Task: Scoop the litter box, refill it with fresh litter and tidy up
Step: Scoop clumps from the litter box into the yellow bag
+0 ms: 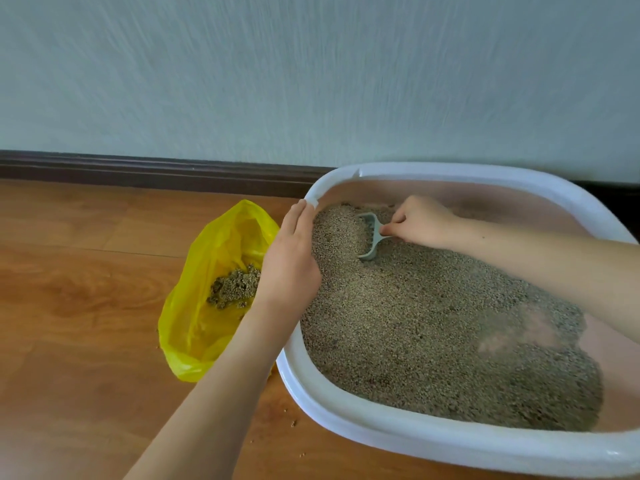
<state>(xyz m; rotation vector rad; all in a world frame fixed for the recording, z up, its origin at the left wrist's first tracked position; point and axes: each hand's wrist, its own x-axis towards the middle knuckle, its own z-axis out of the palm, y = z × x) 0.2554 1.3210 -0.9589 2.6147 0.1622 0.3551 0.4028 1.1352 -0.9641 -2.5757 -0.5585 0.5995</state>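
Down on the wooden floor, hard against the wall's dark skirting, sits the white-rimmed litter box, its grey litter piled toward the far left corner with pink bottom showing bare at the right. The right hand grips the handle of a pale scoop, whose head is dug into the litter near the far left corner. The left hand lies flat, fingers straight, along the box's left rim. Just beside that rim lies an open yellow bag holding clumps; stray grains dot the floor nearby. Bare floor stretches leftward.
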